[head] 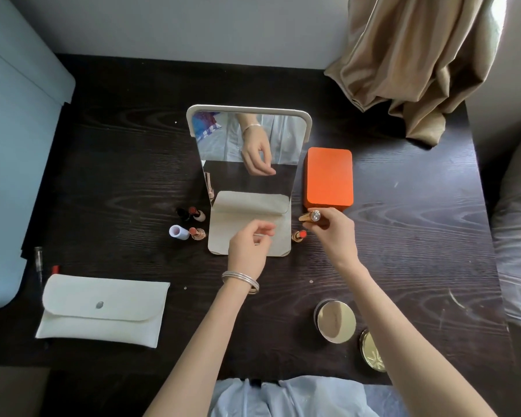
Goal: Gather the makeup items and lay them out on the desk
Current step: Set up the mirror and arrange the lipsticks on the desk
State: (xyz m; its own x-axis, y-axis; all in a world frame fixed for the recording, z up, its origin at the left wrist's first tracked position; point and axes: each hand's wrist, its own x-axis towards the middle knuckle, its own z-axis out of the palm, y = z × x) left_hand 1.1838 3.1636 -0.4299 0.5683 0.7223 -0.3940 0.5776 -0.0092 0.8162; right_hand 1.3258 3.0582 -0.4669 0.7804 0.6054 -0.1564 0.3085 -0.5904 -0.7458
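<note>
The dark counter (403,236) carries the whole spread. Its biggest piece, the standing mirror (247,139), sits at the middle far side on a pale base, and the left hand (248,246) hovers over that base with loosely curled fingers grasping nothing. A careless sweep from here could probably knock the mirror over. Right of it stands the orange box (328,176). At near left lies the white pouch (103,308); at near right a gold jar lid (337,322) rests close to the counter's edge, where a trailing forearm might push it off.

The right hand (334,233) pinches a gold lipstick cap (310,217) just above the uncapped gold lipstick (299,235), which stands upright beside the mirror base. Missing the tube could topple it or smear the bullet. Left of the base, three open lipsticks (193,224) stand clustered, easily bowled over.
</note>
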